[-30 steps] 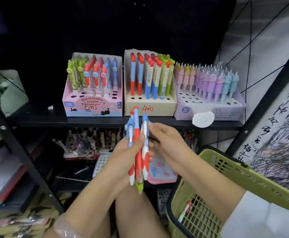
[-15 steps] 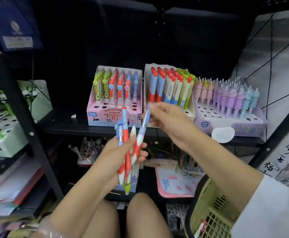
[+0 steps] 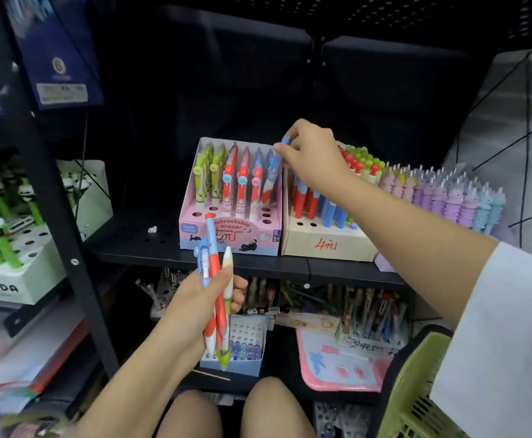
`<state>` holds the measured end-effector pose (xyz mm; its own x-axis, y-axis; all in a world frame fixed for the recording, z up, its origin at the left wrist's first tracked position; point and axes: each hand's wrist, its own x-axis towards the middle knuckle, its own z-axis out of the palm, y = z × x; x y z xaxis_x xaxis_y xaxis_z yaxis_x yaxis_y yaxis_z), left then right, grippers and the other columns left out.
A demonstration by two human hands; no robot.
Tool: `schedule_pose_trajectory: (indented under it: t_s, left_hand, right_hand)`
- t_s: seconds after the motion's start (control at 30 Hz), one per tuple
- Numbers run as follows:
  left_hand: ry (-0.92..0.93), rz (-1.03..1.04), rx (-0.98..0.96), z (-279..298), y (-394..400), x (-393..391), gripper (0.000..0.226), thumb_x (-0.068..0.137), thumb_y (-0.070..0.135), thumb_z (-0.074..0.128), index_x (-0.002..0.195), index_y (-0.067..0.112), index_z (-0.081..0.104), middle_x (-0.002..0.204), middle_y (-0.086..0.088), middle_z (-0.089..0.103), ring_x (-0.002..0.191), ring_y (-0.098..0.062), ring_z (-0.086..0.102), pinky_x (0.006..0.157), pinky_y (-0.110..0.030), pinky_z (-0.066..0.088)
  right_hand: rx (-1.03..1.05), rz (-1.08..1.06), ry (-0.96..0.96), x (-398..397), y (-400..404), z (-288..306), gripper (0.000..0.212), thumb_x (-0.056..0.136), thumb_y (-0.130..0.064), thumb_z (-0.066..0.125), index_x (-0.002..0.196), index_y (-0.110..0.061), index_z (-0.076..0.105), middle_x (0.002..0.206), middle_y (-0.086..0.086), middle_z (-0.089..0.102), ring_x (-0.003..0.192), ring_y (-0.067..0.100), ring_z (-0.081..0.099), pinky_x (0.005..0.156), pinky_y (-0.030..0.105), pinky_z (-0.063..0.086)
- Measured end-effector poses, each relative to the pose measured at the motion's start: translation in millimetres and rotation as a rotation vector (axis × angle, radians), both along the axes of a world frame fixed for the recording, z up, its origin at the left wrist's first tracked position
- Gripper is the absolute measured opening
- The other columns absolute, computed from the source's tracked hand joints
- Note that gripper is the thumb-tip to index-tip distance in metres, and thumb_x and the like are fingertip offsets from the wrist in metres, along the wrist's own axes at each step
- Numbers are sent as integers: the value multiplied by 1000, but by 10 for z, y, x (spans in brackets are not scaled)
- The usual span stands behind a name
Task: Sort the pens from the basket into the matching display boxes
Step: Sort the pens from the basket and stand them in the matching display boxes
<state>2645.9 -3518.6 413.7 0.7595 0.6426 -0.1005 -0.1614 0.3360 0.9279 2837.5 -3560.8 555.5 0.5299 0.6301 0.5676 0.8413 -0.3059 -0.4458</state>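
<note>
Right hand [image 3: 312, 153]: a blue pen [image 3: 272, 167] is pinched by its top at the right rear corner of the pink display box [image 3: 229, 235]. Left hand [image 3: 195, 308]: a pen bundle [image 3: 215, 289] is gripped below the box front.

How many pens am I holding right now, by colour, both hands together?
Red-and-blue pens, left hand: 2
Green-and-white pen, left hand: 1
Blue-capped pen, right hand, at the pink display box: 1
Total: 4
</note>
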Motion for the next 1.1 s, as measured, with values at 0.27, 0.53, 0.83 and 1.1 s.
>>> schedule_pose_trajectory:
  t_s: [0.27, 0.53, 0.83, 1.1]
  left_hand:
    - [-3, 7, -4, -33, 55, 0, 20, 87, 24, 58, 80, 7, 65, 66, -4, 66, 56, -10, 60, 56, -22, 50]
    - [1, 28, 19, -27, 31, -9, 19, 89, 23, 56, 86, 6, 64, 65, -2, 66, 57, -9, 61, 62, -26, 48]
    - [-176, 97, -110, 68, -5, 50, 25, 96, 19, 46, 102, 0, 60, 83, -10, 74, 82, -17, 71, 68, -23, 55]
    - [-282, 98, -198, 75, -77, 180, 20, 98, 24, 40, 111, 17, 54, 95, -7, 74, 93, -17, 70, 82, -28, 46]
  right_hand:
    - [-304, -48, -76, 16, 156, 34, 26, 93, -25, 55, 100, 0, 59, 88, 17, 67, 79, 28, 66, 77, 41, 54]
    - [-509, -204, -321, -15, 239, -186, 22, 98, -21, 42, 97, -3, 56, 97, 14, 57, 75, 21, 47, 59, 29, 34]
    - [-198, 220, 153, -692, -457, -766, 7, 92, -20, 53, 87, -24, 52, 60, -3, 60, 52, 4, 54, 51, 15, 42]
    - [-399, 597, 984, -902, -804, -1299, 11, 91, -18, 59, 99, -22, 54, 79, -5, 69, 75, 6, 64, 78, 26, 55]
